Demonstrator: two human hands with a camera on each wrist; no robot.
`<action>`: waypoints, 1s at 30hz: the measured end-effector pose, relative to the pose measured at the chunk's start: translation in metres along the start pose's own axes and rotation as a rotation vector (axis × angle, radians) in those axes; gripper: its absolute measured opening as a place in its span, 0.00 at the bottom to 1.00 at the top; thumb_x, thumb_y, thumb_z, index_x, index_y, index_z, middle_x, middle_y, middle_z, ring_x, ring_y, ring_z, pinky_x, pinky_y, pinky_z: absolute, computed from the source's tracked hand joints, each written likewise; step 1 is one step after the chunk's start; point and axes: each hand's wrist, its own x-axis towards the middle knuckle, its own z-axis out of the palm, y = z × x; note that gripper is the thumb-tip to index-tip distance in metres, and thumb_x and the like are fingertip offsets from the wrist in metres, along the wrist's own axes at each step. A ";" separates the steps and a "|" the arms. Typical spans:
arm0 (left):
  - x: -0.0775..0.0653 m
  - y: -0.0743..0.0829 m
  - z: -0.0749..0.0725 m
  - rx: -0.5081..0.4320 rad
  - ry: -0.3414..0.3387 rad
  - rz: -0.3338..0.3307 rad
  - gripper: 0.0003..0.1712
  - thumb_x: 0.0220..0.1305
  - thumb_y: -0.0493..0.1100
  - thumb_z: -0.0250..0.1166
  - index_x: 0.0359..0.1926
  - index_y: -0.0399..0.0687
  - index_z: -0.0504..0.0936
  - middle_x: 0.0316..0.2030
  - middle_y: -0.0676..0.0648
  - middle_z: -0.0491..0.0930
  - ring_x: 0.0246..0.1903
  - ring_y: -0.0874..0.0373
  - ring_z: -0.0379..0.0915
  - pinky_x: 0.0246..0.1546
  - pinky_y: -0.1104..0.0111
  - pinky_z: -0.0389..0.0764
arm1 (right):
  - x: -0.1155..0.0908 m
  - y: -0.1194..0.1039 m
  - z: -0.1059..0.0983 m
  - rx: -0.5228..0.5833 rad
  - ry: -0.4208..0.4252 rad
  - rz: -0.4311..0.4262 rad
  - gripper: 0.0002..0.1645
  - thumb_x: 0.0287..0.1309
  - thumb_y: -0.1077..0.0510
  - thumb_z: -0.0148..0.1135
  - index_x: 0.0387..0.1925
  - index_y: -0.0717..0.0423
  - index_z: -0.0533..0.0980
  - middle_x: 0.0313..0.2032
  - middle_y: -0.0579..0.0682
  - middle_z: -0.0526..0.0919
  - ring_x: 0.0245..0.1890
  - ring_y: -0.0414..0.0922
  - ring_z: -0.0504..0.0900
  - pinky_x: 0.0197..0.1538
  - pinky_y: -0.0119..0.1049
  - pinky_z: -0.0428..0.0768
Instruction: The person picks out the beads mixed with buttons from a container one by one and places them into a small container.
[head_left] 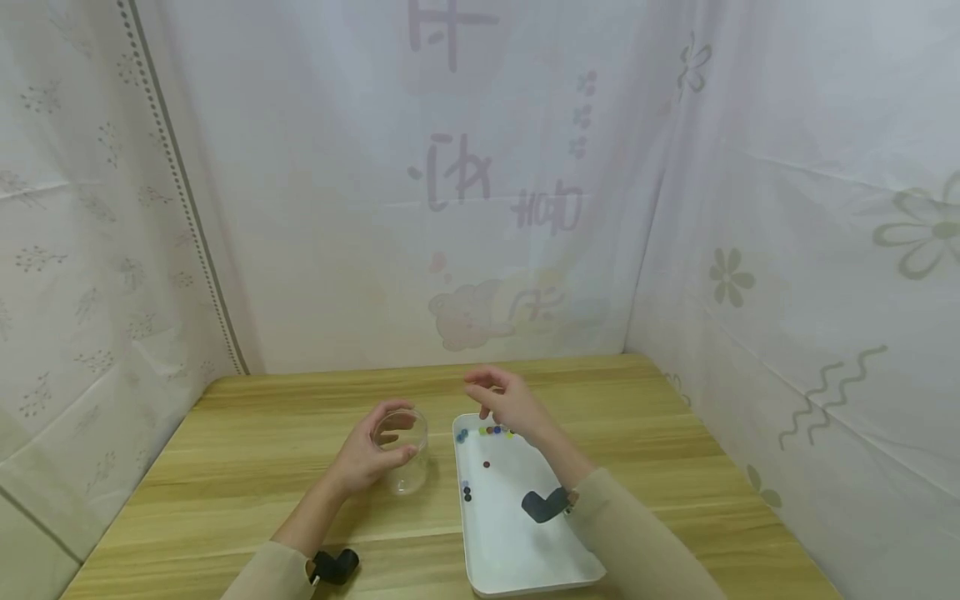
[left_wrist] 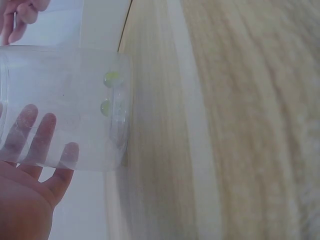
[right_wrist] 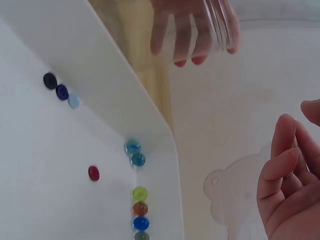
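Observation:
My left hand grips a clear plastic jar that stands upright on the table, fingers and thumb around its sides. Two yellow-green glass beads show low inside the jar in the left wrist view. To the right lies a white tray with several coloured beads along its edges. Over its far end hovers my right hand, fingers loosely bent; in the right wrist view the thumb stands apart from the fingertips and nothing shows between them. A dark red bead lies by itself on the tray floor.
Blue-green beads sit in the tray's far left corner, and dark and pale ones along its left wall. The wooden table ends at hanging white curtains behind and on both sides.

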 end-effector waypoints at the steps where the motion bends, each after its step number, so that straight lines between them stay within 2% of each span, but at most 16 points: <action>1: 0.000 0.000 0.000 0.002 0.000 0.001 0.38 0.68 0.41 0.75 0.75 0.39 0.70 0.66 0.33 0.81 0.68 0.31 0.76 0.69 0.30 0.74 | 0.000 0.002 -0.002 -0.002 0.006 0.004 0.24 0.79 0.51 0.66 0.66 0.59 0.80 0.51 0.59 0.86 0.30 0.43 0.83 0.30 0.32 0.78; 4: -0.001 -0.001 0.000 0.006 0.002 0.002 0.38 0.69 0.41 0.75 0.74 0.41 0.71 0.66 0.33 0.81 0.68 0.31 0.76 0.69 0.30 0.74 | -0.001 0.008 -0.007 -0.001 0.024 0.015 0.25 0.79 0.51 0.65 0.67 0.60 0.79 0.51 0.58 0.87 0.30 0.43 0.82 0.30 0.31 0.77; 9: 0.000 -0.001 0.000 0.011 0.007 0.007 0.36 0.68 0.41 0.75 0.74 0.46 0.72 0.66 0.33 0.81 0.68 0.32 0.77 0.69 0.31 0.75 | -0.004 0.016 -0.014 -0.023 0.059 0.044 0.24 0.79 0.49 0.66 0.66 0.57 0.81 0.47 0.51 0.87 0.29 0.45 0.81 0.22 0.29 0.70; 11: 0.000 -0.001 0.000 0.011 0.007 0.009 0.36 0.68 0.41 0.75 0.74 0.46 0.72 0.66 0.33 0.81 0.68 0.32 0.77 0.69 0.31 0.75 | -0.004 0.020 -0.015 -0.036 0.066 0.053 0.24 0.78 0.48 0.66 0.66 0.56 0.81 0.48 0.55 0.88 0.29 0.47 0.82 0.21 0.29 0.69; 12: 0.000 -0.001 0.000 0.012 0.008 0.009 0.36 0.68 0.41 0.75 0.74 0.46 0.72 0.66 0.33 0.81 0.68 0.32 0.77 0.69 0.31 0.75 | -0.004 0.022 -0.016 -0.039 0.068 0.059 0.24 0.78 0.47 0.66 0.66 0.56 0.81 0.49 0.57 0.87 0.30 0.51 0.83 0.21 0.29 0.69; 16: 0.001 -0.002 0.001 0.010 0.007 0.009 0.37 0.68 0.41 0.75 0.74 0.43 0.72 0.66 0.34 0.81 0.68 0.32 0.77 0.68 0.31 0.75 | -0.003 0.028 -0.017 -0.043 0.067 0.092 0.25 0.78 0.48 0.67 0.66 0.56 0.81 0.53 0.63 0.86 0.34 0.56 0.85 0.25 0.31 0.73; 18: 0.001 -0.002 0.001 0.010 0.006 0.009 0.38 0.68 0.41 0.75 0.74 0.41 0.71 0.66 0.34 0.81 0.68 0.32 0.77 0.68 0.31 0.75 | -0.003 0.030 -0.016 -0.046 0.068 0.111 0.24 0.78 0.48 0.67 0.66 0.56 0.81 0.53 0.60 0.87 0.34 0.55 0.85 0.28 0.32 0.77; 20: 0.001 -0.002 0.001 0.009 0.004 0.009 0.38 0.68 0.41 0.75 0.74 0.40 0.71 0.66 0.34 0.81 0.68 0.31 0.76 0.68 0.31 0.74 | -0.003 0.031 -0.015 -0.052 0.074 0.121 0.23 0.78 0.49 0.67 0.65 0.57 0.82 0.52 0.55 0.88 0.34 0.48 0.85 0.31 0.34 0.79; 23: 0.001 -0.002 0.000 0.011 0.001 0.009 0.38 0.68 0.41 0.75 0.74 0.39 0.70 0.66 0.34 0.81 0.68 0.31 0.76 0.68 0.30 0.74 | -0.002 0.035 -0.010 -0.056 0.077 0.129 0.22 0.78 0.50 0.67 0.64 0.57 0.82 0.50 0.51 0.88 0.33 0.45 0.85 0.32 0.34 0.80; 30: 0.000 -0.002 0.001 0.009 -0.003 0.009 0.38 0.68 0.41 0.75 0.75 0.39 0.70 0.66 0.33 0.80 0.68 0.31 0.76 0.68 0.30 0.74 | -0.001 0.044 0.004 -0.043 0.035 0.144 0.21 0.76 0.51 0.69 0.62 0.58 0.83 0.46 0.57 0.87 0.31 0.48 0.85 0.30 0.30 0.77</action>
